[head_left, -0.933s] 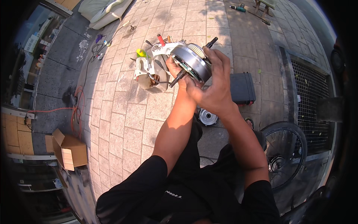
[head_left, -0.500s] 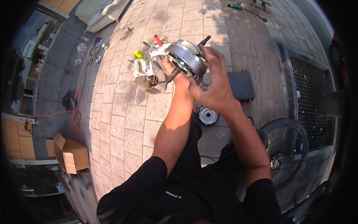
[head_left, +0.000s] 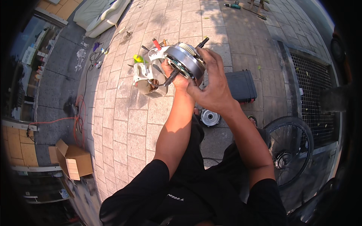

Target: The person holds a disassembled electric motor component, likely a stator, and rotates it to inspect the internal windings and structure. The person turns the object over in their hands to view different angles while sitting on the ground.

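I hold a round hub motor [head_left: 186, 62] up in front of me, tilted. It has a silver metal ring, pale gear teeth on its upper side and a dark axle sticking out at both ends. My left hand [head_left: 180, 80] is closed around its underside, most of the fingers hidden behind it. Curved round the right side is my right hand [head_left: 213, 81], with the fingers by the far axle end and the thumb at the near edge. A dark cable runs from the lower axle end toward a cut white plastic container [head_left: 145, 71] standing beyond on the paving.
Tools with red and yellow handles stand in the container. A silver motor cover [head_left: 209, 118] lies by my legs, near a black case [head_left: 241, 86]. At right is a spoked wheel [head_left: 288, 152]; at left, a cardboard box [head_left: 77, 162] and orange cord [head_left: 79, 116]. A drill [head_left: 234, 5] lies far off.
The hub motor and both hands have shifted slightly left in the picture, with the grip looking the same. The background has shifted a little too.
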{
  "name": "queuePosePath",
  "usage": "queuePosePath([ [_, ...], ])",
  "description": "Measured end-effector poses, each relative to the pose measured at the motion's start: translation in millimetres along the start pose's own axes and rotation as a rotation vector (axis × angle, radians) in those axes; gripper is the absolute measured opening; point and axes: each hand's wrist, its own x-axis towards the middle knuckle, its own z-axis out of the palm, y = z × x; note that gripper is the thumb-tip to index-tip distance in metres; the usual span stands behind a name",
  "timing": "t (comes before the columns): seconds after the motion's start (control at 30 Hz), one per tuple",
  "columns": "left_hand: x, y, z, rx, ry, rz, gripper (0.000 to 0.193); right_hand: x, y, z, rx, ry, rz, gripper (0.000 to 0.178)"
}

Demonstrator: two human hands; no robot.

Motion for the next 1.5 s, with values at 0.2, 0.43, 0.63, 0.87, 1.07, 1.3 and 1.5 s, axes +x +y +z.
queuePosePath([
  [0.2,-3.1,-4.2,2.0,0.018,0.053,0.02,0.048,0.8,-1.2,1.4,0.007,0.046,-0.024,0.082],
  [0.43,-4.4,1.8,8.3,0.03,0.121,0.014,0.045,0.7,-5.4,1.1,0.006,0.025,0.02,0.081],
  [0.63,-0.6,2.9,6.5,0.057,0.092,0.064,0.044,1.9,-4.9,1.7,0.022,0.029,0.015,0.08],
  [0.87,0.4,1.1,6.2,0.08,0.057,0.097,0.041,2.0,-3.7,-0.3,0.006,0.02,-0.002,0.083],
  [1.07,-1.4,0.6,9.8,0.079,0.039,0.101,0.044,1.6,-5.7,-0.9,-0.032,0.015,-0.008,0.086],
  [1.3,-4.6,-2.2,-2.1,0.059,0.073,0.056,0.044,0.4,-10.3,4.8,-0.04,0.066,0.034,0.086],
  [1.5,-4.4,-0.1,-3.1,0.107,-0.006,0.062,0.046,2.3,-10.5,1.3,-0.054,0.107,0.05,0.079],
])
